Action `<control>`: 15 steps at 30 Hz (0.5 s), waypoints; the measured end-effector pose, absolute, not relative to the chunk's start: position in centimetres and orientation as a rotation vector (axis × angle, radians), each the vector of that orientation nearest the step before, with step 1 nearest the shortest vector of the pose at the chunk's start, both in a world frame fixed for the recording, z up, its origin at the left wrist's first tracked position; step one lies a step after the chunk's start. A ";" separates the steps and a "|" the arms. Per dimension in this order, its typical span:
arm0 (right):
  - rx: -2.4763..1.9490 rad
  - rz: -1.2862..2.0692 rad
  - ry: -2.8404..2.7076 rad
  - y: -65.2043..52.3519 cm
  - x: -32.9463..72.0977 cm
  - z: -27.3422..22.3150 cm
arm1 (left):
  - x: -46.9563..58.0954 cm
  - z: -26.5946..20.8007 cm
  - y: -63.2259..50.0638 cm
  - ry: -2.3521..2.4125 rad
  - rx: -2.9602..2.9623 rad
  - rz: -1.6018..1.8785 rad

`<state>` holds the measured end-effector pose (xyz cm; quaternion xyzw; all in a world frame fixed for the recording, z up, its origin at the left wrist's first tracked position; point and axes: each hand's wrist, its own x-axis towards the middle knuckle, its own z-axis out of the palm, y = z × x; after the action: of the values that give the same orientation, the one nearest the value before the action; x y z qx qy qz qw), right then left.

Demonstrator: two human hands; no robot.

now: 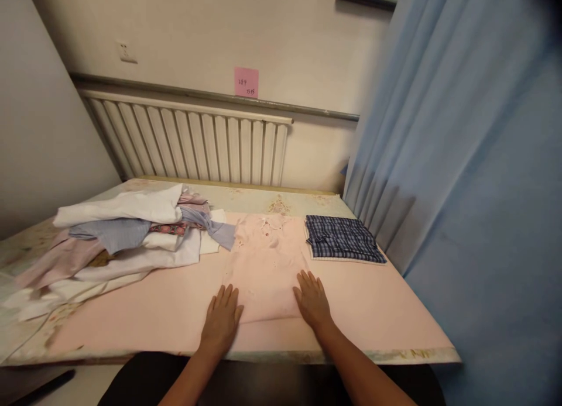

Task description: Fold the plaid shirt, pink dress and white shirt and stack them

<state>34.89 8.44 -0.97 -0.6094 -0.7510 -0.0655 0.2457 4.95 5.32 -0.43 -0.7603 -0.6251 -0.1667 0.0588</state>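
A pale pink shirt (pixel 266 271) lies spread on the pink cloth (pixel 175 318) in front of me, its sides tucked into a narrow rectangle with small buttons near the far end. My left hand (pixel 222 321) rests flat at its near left edge, fingers stretched forward. On the opposite side my right hand (pixel 312 298) lies flat along the near right edge, fingers slightly apart. Neither hand grips anything. Beyond the right hand sits a folded dark blue plaid garment (pixel 345 238), with a lighter layer showing under it.
A loose heap of clothes (pixel 127 210) in white, blue and pink covers the left of the table. A blue curtain (pixel 439 131) hangs along the right side. Behind the table are a radiator (pixel 197 140) and a wall with a pink note (pixel 246 82).
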 end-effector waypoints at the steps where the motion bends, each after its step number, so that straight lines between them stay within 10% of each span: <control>1: -1.650 -0.185 -2.045 8.4 34.9 -1.0 | 4.8 -0.5 4.8 -1.849 -2.307 -0.540; 15: -1.183 -0.084 -2.321 3.6 37.4 0.8 | 1.0 -2.4 3.9 -1.600 -2.464 -0.649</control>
<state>37.38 3.61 0.76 -0.4377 -0.8589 -0.0311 0.2642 0.98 3.87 -2.43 -0.8172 -0.5306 -0.2151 0.0662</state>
